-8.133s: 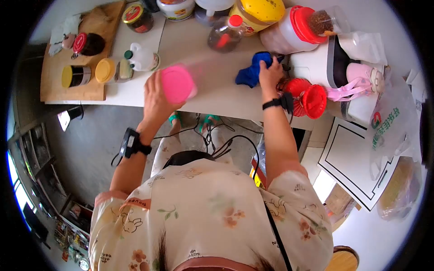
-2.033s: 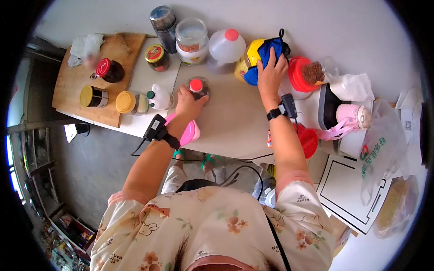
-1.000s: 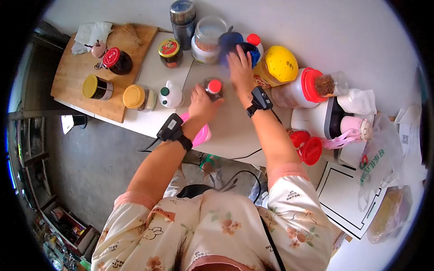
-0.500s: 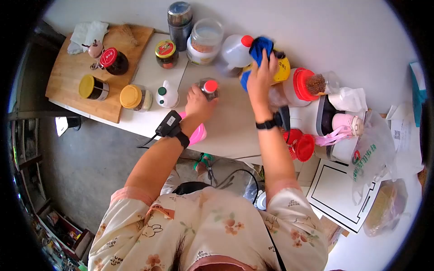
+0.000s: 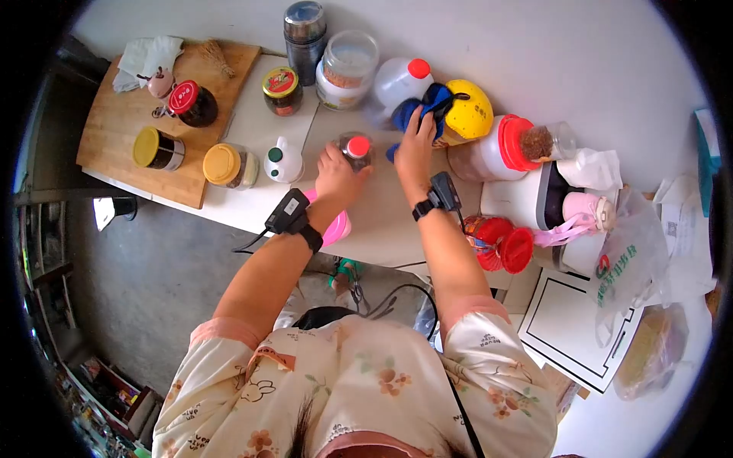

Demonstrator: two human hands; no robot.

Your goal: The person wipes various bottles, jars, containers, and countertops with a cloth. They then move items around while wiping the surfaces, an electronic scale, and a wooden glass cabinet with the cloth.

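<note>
My left hand (image 5: 341,175) is closed around a small clear bottle with a red cap (image 5: 357,146), which stands on the pale counter (image 5: 382,221). Partly hidden under my left wrist is a pink container (image 5: 337,227). My right hand (image 5: 416,149) holds a dark blue cloth (image 5: 434,103), its fingers on the folds. The cloth lies against the yellow-lidded jar (image 5: 468,109) and beside the white jug with a red cap (image 5: 405,80).
At the left, a wooden board (image 5: 107,153) bears jars. Near its edge stand an orange-lidded jar (image 5: 222,165) and a small white jug (image 5: 283,164). A steel flask (image 5: 304,38) stands behind. Rightward are a red-lidded container (image 5: 516,143) and red basket (image 5: 516,250).
My right hand and the blue cloth have moved left from in front of the yellow-lidded jar, uncovering more of its lid. My left hand stays on the red-capped bottle.
</note>
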